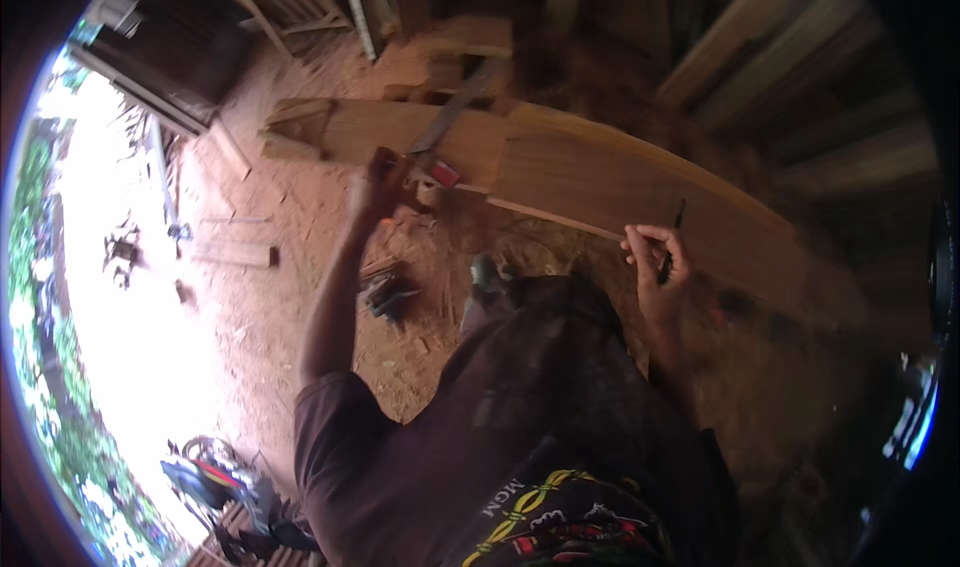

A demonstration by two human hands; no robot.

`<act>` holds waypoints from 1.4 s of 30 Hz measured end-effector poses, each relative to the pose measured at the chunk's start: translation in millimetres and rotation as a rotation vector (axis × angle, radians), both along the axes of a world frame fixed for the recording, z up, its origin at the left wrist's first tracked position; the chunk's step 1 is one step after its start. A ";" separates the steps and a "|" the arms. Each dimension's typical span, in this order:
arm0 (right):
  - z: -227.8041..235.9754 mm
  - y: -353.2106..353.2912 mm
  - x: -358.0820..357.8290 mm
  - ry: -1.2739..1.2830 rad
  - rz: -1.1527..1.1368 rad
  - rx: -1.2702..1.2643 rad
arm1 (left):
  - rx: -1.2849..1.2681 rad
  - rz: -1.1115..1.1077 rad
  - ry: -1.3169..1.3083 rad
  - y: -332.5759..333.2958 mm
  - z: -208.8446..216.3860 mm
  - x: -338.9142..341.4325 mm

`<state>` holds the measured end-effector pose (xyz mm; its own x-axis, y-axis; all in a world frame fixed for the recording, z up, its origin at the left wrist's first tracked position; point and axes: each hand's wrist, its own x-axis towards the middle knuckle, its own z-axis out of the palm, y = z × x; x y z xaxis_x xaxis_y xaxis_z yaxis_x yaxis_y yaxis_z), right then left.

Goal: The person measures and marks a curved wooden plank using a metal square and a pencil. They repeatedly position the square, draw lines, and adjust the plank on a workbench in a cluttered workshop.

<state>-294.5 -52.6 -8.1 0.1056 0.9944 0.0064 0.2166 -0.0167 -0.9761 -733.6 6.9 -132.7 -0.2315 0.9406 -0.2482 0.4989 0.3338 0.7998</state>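
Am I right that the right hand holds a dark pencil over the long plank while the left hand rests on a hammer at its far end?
Not quite. In the head view the left hand rests on a metal square, not a hammer. The right hand does hold a dark pencil over the long plank.

Harsh daylight is admitted from the left, where the view is blown out; the right side is left dim. Motion blur and strong edge bending are seen throughout.

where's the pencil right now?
Head view, right of centre: the pencil is in the right hand, resting against the near edge of the long plank.
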 end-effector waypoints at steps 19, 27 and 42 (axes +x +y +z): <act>-114.3 -170.6 146.8 0.073 -0.880 -0.217 | 0.264 -0.028 0.458 150.7 -38.0 20.3; -137.0 -114.2 188.6 0.298 -0.751 -0.264 | 0.489 -1.080 0.551 56.0 72.7 287.2; -114.1 -113.8 201.3 0.777 -0.111 -0.283 | 0.059 -0.927 0.723 -76.3 118.2 360.1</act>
